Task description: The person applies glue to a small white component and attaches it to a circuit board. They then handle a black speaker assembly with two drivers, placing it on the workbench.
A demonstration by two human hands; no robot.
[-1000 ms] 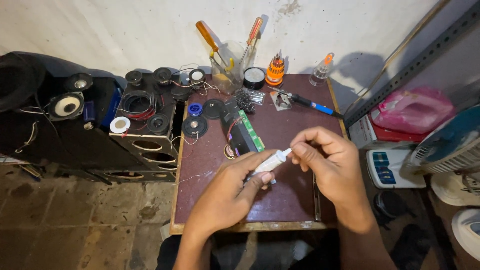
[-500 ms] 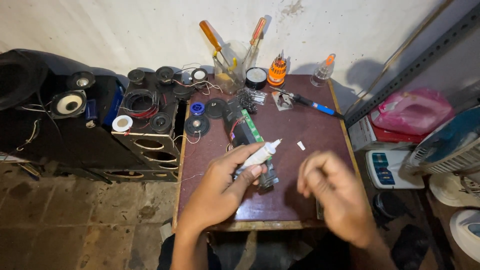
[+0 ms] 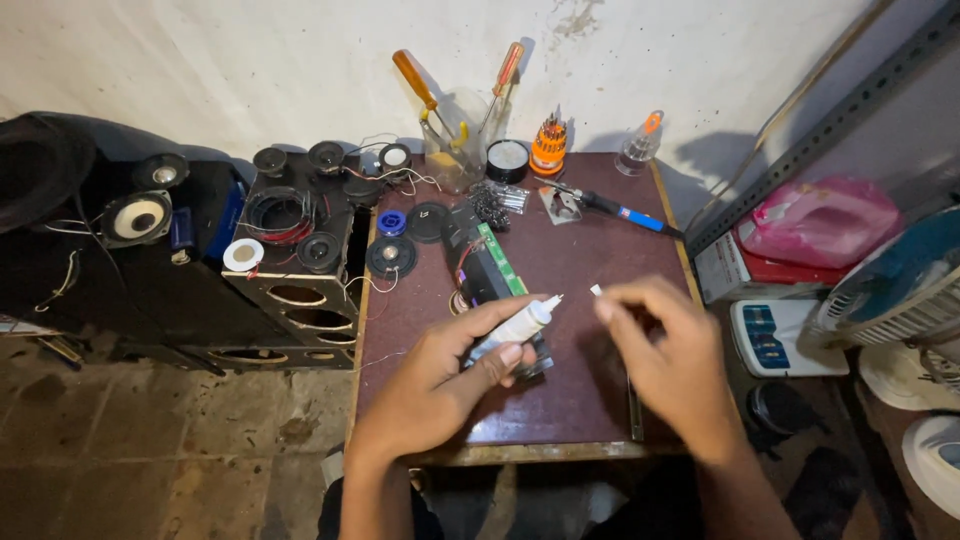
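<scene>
My left hand [image 3: 445,385] is shut on a small white tube [image 3: 518,326] and holds it just above the brown table [image 3: 590,400]. The tube's bare nozzle points up and to the right. My right hand [image 3: 668,355] is to its right, and its thumb and forefinger pinch a tiny white cap [image 3: 596,290] low at the table's surface. A green circuit board with a black part [image 3: 495,262] lies just behind my left hand, and another dark piece [image 3: 538,357] shows under my left fingers.
At the table's back are a jar of screwdrivers [image 3: 452,150], an orange bit set [image 3: 548,146], a clear bottle [image 3: 640,146] and a blue-handled soldering iron [image 3: 615,211]. Speaker cabinets with loose speakers [image 3: 300,215] stand left. A pink bag [image 3: 830,220], a fan [image 3: 900,285] and a white device [image 3: 775,335] are on the right.
The right hand took the cap off the tube, left it on the table and drew back. It has now reached forward to the cap again. The left hand still holds the tube.
</scene>
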